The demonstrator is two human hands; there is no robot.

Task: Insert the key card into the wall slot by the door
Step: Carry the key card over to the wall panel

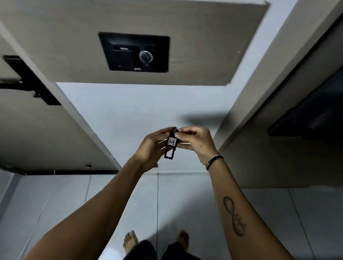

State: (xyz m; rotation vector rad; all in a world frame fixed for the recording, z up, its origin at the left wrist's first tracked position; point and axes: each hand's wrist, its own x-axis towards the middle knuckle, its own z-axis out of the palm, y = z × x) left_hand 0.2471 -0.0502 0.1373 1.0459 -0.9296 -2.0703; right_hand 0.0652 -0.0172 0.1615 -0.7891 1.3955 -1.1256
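Both hands, left hand and right hand, are pinching our key card, hanging upright, well below the wall slot.

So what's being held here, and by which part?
A black key tag labelled 407, pinched at its upper ring end between the left hand and right hand; its lower end hangs free.

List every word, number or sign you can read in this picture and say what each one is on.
"407": handwritten on the white label of the black plastic key tag, held between the left hand and the right hand.
Small pale markings on the black wall panel with the card slot and round dial: too blurred to read.
Script within the looped tattoo on the right forearm: not legible.
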